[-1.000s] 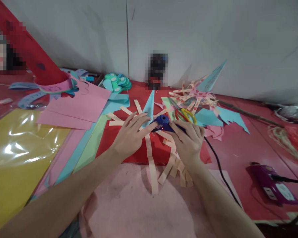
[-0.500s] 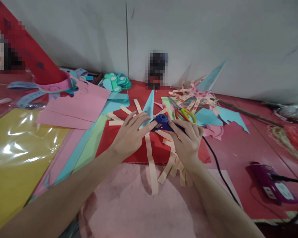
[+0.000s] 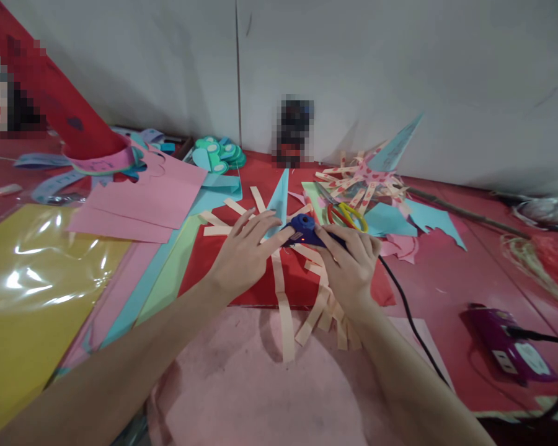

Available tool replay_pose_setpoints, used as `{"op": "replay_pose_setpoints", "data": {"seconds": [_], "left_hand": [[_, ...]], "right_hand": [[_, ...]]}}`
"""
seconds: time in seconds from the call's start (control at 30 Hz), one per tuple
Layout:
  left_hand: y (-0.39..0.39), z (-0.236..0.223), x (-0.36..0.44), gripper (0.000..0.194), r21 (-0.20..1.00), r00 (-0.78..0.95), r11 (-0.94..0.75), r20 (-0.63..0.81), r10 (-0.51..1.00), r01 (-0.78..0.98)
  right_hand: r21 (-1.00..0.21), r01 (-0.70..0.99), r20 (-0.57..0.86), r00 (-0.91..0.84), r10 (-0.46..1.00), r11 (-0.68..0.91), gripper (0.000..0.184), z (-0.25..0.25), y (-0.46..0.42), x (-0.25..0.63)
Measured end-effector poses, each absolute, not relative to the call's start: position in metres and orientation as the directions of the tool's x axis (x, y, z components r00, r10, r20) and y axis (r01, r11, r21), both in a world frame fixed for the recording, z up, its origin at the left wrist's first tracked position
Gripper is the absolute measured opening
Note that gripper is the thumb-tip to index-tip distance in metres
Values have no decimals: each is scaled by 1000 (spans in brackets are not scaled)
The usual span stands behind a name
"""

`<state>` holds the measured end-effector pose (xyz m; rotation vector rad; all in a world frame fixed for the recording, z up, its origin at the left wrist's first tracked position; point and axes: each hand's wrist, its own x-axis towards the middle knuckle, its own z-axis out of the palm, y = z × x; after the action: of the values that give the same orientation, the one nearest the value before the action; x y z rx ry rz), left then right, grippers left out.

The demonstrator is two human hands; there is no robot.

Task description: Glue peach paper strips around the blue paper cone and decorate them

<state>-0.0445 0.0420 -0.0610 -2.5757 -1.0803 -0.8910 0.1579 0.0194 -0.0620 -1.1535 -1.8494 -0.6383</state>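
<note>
My right hand (image 3: 351, 260) is closed around a dark blue glue gun (image 3: 303, 223) with a small lit light, its nozzle end pointing left. At the base of a light blue paper cone (image 3: 279, 195), my left hand (image 3: 242, 254) has its fingers bent against the paper, and its thumb reaches the front of the glue gun. Cream paper strips (image 3: 279, 279) spread outward from the cone, one long strip hanging toward me. Beneath them lies a red sheet (image 3: 251, 288). The nozzle tip and the cone's lower edge are hidden by my fingers.
Scissors (image 3: 353, 217) with red and yellow handles lie right of the cone, before a finished-looking cone with heart-patterned strips (image 3: 353, 179). A black cord (image 3: 407, 303) trails rightward near a purple power box (image 3: 506, 344). Pink sheets (image 3: 167, 186) and yellow plastic-wrapped paper (image 3: 41, 279) lie left.
Both hands and the glue gun stay nearly in place. The end of the long hanging strip has shifted very slightly.
</note>
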Motion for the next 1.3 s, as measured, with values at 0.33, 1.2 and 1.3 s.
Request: {"op": "replay_pose_setpoints", "data": {"seconds": [0.33,1.2,1.3], "left_hand": [[41,-64,-44,55,64,544,-713,600,587,699],[37,-41,-56,25,553,817,-665,-50,575,502],[37,-42,-54,20,568,795,-637,-51,605,521]], "right_hand": [[-82,892,832,-185,523,445,21,-61,18,160],[-848,528,358,491,794,55,41,-84,48,188],[-854,518,352,502,790,51,42,-84,48,188]]}}
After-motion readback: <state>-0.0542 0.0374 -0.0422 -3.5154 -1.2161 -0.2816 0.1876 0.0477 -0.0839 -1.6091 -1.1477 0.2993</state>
